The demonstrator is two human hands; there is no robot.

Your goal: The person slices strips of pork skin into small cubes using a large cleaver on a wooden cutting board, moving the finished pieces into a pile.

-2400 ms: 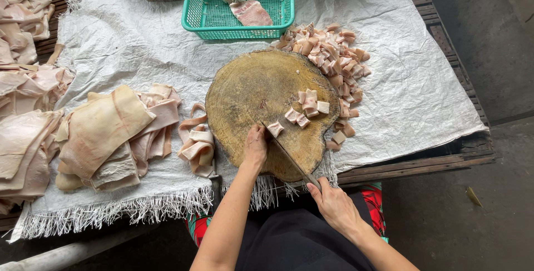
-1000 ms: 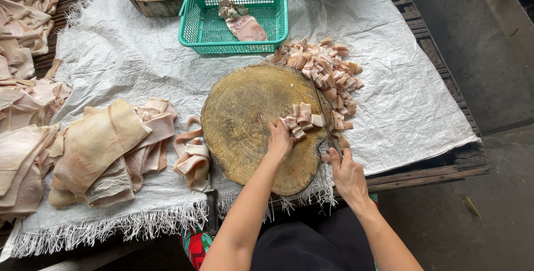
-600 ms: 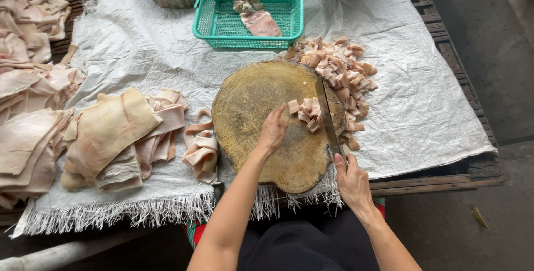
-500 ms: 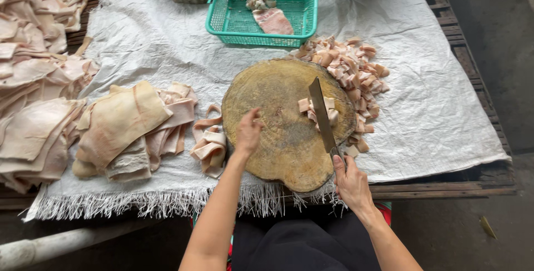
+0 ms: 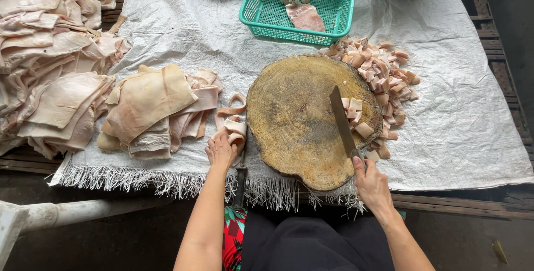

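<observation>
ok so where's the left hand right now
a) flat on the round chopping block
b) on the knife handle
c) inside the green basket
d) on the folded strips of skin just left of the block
d: the left hand rests on the folded strips of skin beside the wooden chopping block, while the right hand holds the knife laid on the block.

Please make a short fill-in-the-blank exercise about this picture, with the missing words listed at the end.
1. The right hand holds a ____ whose blade lies on the round wooden board.
2. The left hand rests on the folded meat strips to the ____ of the board.
3. The basket behind the board is ____ in colour.

Missing words: knife; left; green
</observation>
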